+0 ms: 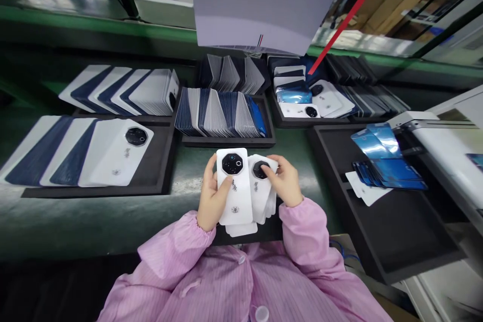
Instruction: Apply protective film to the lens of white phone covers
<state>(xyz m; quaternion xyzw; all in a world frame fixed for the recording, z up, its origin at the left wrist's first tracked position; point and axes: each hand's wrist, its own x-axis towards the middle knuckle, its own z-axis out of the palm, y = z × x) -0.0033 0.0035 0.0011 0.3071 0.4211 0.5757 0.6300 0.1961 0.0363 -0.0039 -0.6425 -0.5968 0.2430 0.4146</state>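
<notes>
My left hand [212, 200] grips a white phone back cover [234, 188] with a black octagonal camera ring, its thumb lying across the face. More white covers sit fanned underneath it. My right hand [284, 181] holds a second white back cover [261, 187] just to the right, fingers over its black camera ring. Both hands meet above the green bench [94, 221], close to my body. My sleeves are pink.
Black trays hold rows of white and dark blue covers: at left [113, 153], far left [124, 90], centre [222, 113] and back right [313, 103]. A large black tray [400, 226] at right carries blue film sheets [381, 156]. A paper sheet [260, 5] hangs overhead.
</notes>
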